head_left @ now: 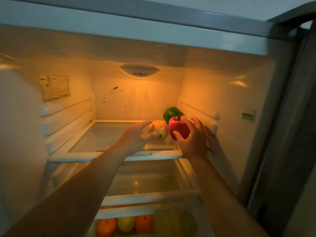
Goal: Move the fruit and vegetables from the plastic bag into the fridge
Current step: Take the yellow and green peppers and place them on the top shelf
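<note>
Both my arms reach into the open fridge over its top glass shelf point(102, 139). My right hand point(193, 141) grips a red bell pepper point(178, 130), fingers curled round it, at the shelf's right side. A yellow bell pepper point(159, 130) lies on the shelf just left of the red one. My left hand point(136, 134) has straight, spread fingers and its thumb touches the yellow pepper. A green bell pepper point(171, 113) sits behind both, near the back right corner. The plastic bag is not in view.
A second glass shelf point(147, 180) lies below. In the bottom drawer sit two oranges point(106, 226) point(144, 224) and a yellow-green fruit point(125, 223). The fridge door edge point(290, 117) stands on the right. A label point(54, 88) is stuck on the left wall.
</note>
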Available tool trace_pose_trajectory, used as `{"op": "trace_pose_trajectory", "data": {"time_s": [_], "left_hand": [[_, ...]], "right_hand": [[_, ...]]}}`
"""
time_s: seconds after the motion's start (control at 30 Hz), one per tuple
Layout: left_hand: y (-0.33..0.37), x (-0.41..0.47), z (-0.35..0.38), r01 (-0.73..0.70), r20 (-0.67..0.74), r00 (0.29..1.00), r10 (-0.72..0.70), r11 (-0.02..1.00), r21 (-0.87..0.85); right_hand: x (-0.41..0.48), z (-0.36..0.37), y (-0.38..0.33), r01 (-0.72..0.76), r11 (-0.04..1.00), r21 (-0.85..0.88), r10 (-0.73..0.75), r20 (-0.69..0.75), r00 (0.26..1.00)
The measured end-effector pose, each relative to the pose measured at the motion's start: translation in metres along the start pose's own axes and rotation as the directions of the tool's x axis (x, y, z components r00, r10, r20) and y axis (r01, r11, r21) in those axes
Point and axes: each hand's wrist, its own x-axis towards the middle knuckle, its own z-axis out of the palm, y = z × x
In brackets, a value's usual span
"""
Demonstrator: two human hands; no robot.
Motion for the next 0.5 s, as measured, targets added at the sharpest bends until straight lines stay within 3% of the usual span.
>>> {"op": "trace_pose_trajectory", "data": {"time_s": [0.13,0.3,0.5], "left_hand": [[0.001,-0.021,-0.021,0.027,0.037,0.999,-0.031,0.995,0.098],[0.004,-0.054,-0.045,-0.062,0.008,0.998,0.062,0.958,0.281],[0.017,-0.089,-0.055,-0.148,0.009,0.988,0.153,0.942,0.300]], "right_hand": [[-0.002,-0.002,0.001,-0.003,0.999,0.044,0.002,0.019,1.000],[-0.025,-0.015,-0.016,0.086,0.982,0.165,-0.091,0.018,0.996],[-0.068,-0.049,-0.046,0.120,0.980,0.158,-0.146,0.168,0.975]]}}
